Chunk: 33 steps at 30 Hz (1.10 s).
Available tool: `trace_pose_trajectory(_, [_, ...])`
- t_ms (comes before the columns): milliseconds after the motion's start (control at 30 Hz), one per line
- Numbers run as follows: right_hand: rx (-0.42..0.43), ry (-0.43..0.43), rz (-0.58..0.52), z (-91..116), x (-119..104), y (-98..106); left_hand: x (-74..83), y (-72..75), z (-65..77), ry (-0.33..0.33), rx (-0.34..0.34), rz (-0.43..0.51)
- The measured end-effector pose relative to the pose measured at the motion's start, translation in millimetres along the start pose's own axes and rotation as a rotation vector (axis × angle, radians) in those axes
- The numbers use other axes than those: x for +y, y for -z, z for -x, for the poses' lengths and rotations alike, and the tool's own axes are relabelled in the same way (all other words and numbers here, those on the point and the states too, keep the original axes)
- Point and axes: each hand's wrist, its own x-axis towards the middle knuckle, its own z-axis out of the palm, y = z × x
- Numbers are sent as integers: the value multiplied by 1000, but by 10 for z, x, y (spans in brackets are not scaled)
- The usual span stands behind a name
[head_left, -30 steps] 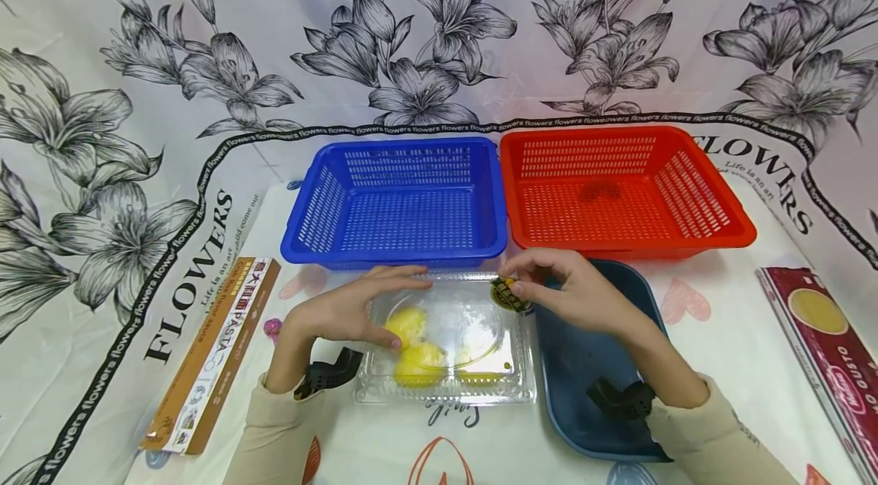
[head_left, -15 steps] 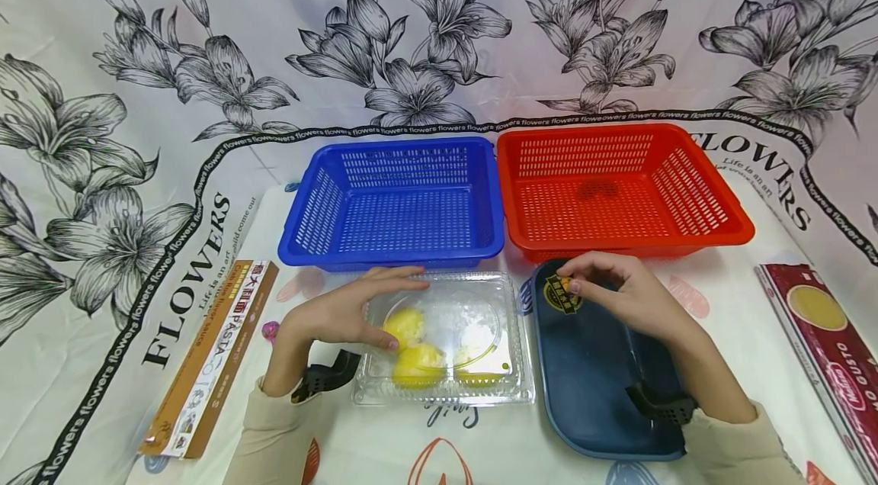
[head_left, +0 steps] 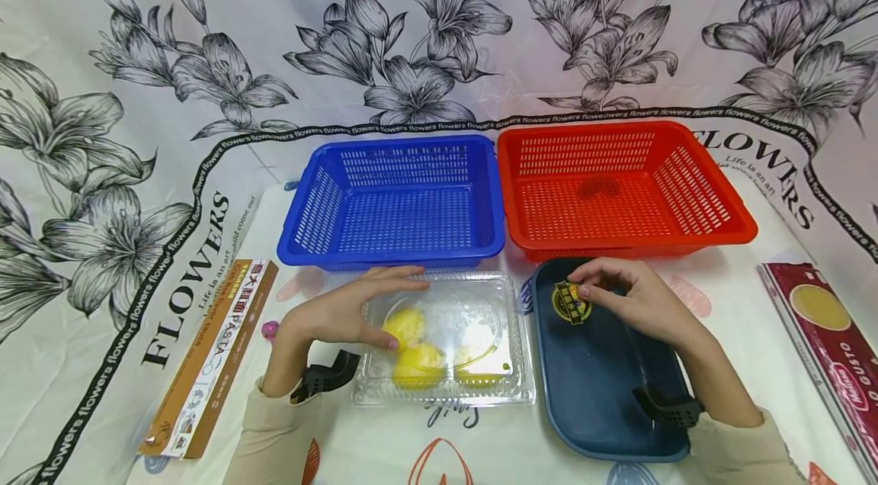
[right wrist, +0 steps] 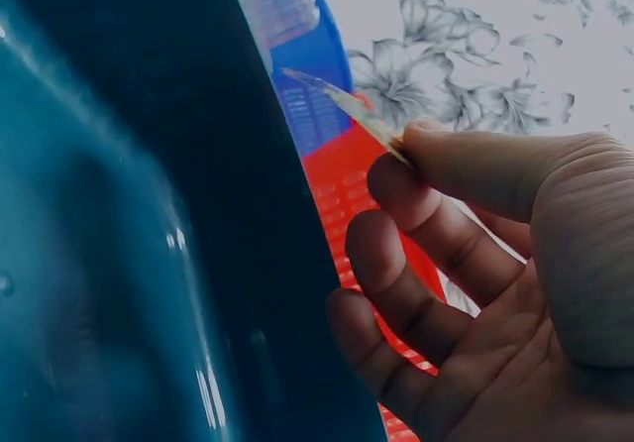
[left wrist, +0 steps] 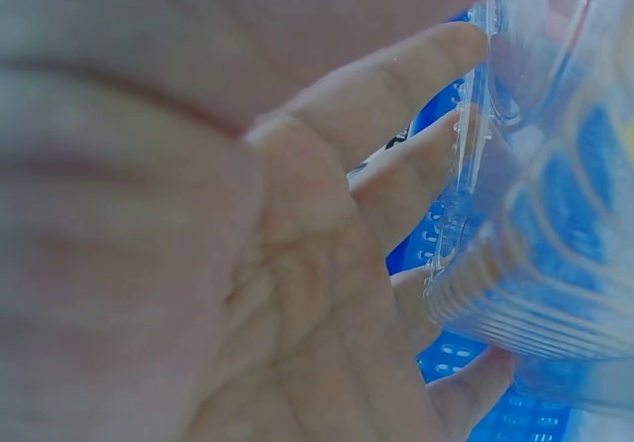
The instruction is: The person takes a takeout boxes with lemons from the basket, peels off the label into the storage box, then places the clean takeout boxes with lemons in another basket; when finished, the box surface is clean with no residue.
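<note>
My right hand [head_left: 634, 298] pinches a black-and-gold sticker [head_left: 571, 303] between thumb and forefinger, above the far end of the dark blue tray [head_left: 583, 393]. In the right wrist view the sticker [right wrist: 342, 100] is seen edge-on, and the other fingers curl loosely. A clear plastic clamshell box [head_left: 473, 294] with several yellow fruits [head_left: 418, 364] inside, perhaps lemons, stands left of the tray with its lid down. My left hand [head_left: 346, 309] rests at the box's left side, fingers spread and fairly straight. In the left wrist view its fingertips touch the ribbed rim of the box [left wrist: 525, 308].
Behind stand a blue basket [head_left: 391, 252] and a red basket [head_left: 631, 241], side by side. A brown pasta box [head_left: 206, 363] lies at the left, a dark red package [head_left: 830, 348] at the right. A small pink item [head_left: 270, 330] sits near my left wrist.
My right hand has moved right with the sticker, from over the clamshell box to over the dark blue tray. My left hand has stayed at the box.
</note>
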Motion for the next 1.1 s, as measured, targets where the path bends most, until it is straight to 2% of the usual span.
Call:
trace_pose_trajectory(200, [-31,-7,116,13,21,-31,20,4,2,5,2,-2])
trace_pose_trajectory(500, [-54,31,262,-6,83,-64,22,3,-6,6,-5,2])
trace_pose_trajectory(633, [-76,22,301,-10,80,-62,28,-1,-3,12,-3,1])
trace_pose_trajectory(867, [-69,13,385,-2,50,-55,40,-4,10,24,1,0])
trace_pose_trajectory(1100, [-125,-14,435,15,49,-55,34,-7,11,22,2,-5])
